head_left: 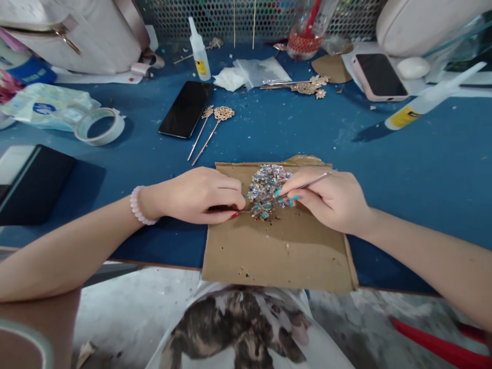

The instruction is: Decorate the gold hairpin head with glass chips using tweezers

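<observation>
One bare left hand (200,195) had its fingers curled and pressed together, pinching the thin stem of a turquoise-flecked, jewelled ornament (262,210); the ornament's head was over a flat brown cardboard sheet (269,259), at the near edge of a glittering multicoloured heap of tiny stones (267,178); the right hand (332,200) pinched a slim silver metal tool (313,182) between thumb and fingers; beyond, two gold-coloured openwork hairpins (223,113) lay beside a flat black phone (186,110).
</observation>
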A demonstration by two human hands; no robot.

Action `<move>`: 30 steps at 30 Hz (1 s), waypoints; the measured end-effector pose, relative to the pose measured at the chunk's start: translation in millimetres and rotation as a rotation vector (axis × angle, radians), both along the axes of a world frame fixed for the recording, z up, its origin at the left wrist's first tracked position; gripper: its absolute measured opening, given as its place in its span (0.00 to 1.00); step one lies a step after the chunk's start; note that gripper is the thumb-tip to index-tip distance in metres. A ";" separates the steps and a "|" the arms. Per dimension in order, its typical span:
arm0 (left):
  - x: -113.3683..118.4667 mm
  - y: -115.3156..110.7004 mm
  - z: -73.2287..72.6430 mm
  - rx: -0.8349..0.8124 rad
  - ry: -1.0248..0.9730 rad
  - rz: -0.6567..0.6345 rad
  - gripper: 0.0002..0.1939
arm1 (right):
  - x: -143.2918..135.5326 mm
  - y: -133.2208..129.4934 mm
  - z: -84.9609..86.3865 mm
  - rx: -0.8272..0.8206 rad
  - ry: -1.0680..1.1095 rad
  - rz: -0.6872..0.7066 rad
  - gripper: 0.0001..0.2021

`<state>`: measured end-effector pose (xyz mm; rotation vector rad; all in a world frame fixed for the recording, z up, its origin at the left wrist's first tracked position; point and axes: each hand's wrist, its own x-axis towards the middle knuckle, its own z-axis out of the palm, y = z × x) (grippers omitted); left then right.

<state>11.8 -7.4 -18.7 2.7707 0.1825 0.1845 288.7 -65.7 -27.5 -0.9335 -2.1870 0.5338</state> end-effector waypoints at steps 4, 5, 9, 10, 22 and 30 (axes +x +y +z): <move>-1.1 0.3 0.0 0.000 0.002 -0.005 0.08 | 0.0 0.2 -1.5 0.046 -0.015 0.008 0.20; -1.5 0.3 0.2 0.002 0.001 -0.008 0.08 | 0.1 0.4 -1.8 0.063 -0.021 0.011 0.19; -2.4 0.8 1.2 0.016 0.004 -0.020 0.07 | 1.3 1.1 -2.4 0.129 -0.054 0.012 0.15; -2.4 1.0 1.4 0.021 0.006 -0.022 0.07 | 1.6 1.3 -2.5 0.145 -0.065 0.011 0.15; -1.6 1.0 1.9 0.037 0.008 -0.024 0.07 | -2.4 -0.2 -1.4 0.309 -0.118 0.046 0.11; -2.2 0.5 2.6 0.003 0.010 -0.025 0.06 | -2.6 0.5 -1.3 0.334 -0.131 0.036 0.12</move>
